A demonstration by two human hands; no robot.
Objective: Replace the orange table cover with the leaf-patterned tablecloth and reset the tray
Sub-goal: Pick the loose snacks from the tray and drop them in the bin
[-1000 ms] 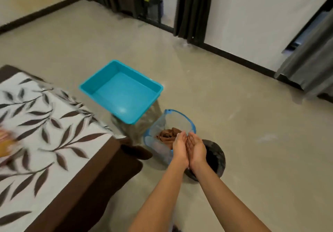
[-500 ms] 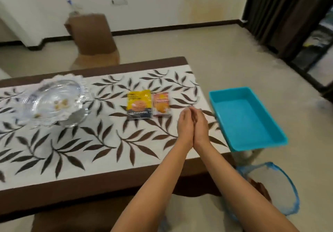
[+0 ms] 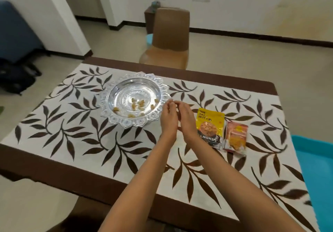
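Resetting tray seemed the step: left hand (image 3: 168, 119), right hand (image 3: 187, 119) hovered nearly touching, fingers loose, gripping nothing. Tray (image 3: 129, 123) sat just left on tablecloth (image 3: 75, 141); packets (image 3: 210, 125) just right likely needed grabbing next.

Straight ahead I see a brown chair (image 3: 170, 38), with a spray bottle (image 3: 156, 2) standing on a dark stand (image 3: 148, 19) behind it. A turquoise plastic tub (image 3: 317, 161) is partly cut off at my right edge. On my left, a dark blue upholstered seat (image 3: 14, 33) sits near a white pillar (image 3: 61, 15).
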